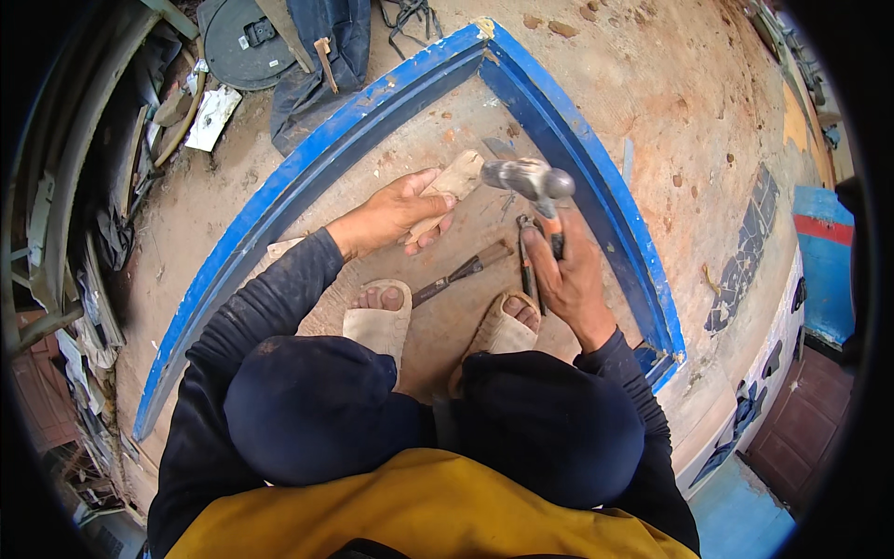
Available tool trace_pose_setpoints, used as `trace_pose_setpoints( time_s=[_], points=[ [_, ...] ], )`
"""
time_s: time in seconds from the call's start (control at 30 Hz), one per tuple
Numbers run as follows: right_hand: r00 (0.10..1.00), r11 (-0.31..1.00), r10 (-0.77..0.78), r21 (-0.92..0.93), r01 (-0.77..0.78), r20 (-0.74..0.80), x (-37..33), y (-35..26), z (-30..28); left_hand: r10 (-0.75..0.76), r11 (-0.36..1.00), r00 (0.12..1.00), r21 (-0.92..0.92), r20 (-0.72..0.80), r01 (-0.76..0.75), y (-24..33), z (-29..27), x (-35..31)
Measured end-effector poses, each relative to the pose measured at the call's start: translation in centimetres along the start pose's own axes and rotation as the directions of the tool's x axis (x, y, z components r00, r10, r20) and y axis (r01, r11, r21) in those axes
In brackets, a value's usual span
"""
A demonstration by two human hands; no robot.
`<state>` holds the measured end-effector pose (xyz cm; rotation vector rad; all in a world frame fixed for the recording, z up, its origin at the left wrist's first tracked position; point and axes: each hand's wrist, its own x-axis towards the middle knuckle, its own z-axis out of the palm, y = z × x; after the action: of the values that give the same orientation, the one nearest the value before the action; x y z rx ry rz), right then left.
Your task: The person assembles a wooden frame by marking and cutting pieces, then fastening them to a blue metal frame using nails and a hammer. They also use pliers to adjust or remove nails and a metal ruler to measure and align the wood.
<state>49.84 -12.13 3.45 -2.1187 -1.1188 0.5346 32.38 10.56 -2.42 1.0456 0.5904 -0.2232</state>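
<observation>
My left hand [410,210] is closed around a pale, rounded piece of wood [456,182], held at a slant above the ground. In my right hand [573,275] is a ball-peen hammer [531,177], gripped by its dark and orange handle. Its head reaches the far end of the wood; whether they touch I cannot tell. A grey metal strip [500,149] shows just beyond the hammer head. Pliers [527,265] lie beside my right hand, partly hidden by it. Between my sandalled feet rests a flat, dark-handled tool [461,272].
A blue wooden frame [596,158] surrounds my hands and feet, its corner pointing away from me. Scrap wood and debris [102,270] crowd the left side. A round black lid [244,45] and dark cloth [321,84] lie at the far left. A blue panel [824,256] stands at right.
</observation>
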Motion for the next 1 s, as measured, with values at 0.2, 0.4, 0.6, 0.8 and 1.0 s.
trace_pose_setpoints(
  time_s=[0.2,0.4,0.6,0.8,1.0],
  points=[
    [0.982,0.982,-0.143,0.103,0.157,-0.127,1.6,-0.5,0.0,0.024,1.000,0.999,-0.021,0.040,-0.023,-1.5,-0.9,-0.7],
    [0.981,0.992,0.111,-0.072,-0.100,0.160,-0.3,2.4,0.9,-0.054,0.989,0.998,0.136,-0.037,0.059,-0.9,-0.4,1.5],
    [0.927,0.869,0.352,0.414,-0.273,-0.129,-1.7,6.9,0.1,-0.046,0.993,0.997,0.113,0.064,0.038,4.1,1.0,5.9],
    [0.785,0.561,0.613,0.748,-0.355,-0.087,-0.2,9.8,-3.2,-0.002,0.999,0.991,-0.051,0.132,0.009,8.3,4.4,16.8],
    [0.841,0.585,0.541,0.722,-0.369,-0.009,0.3,11.3,-3.8,0.008,0.993,0.995,-0.122,0.099,0.005,5.6,5.4,21.0]
  ],
)
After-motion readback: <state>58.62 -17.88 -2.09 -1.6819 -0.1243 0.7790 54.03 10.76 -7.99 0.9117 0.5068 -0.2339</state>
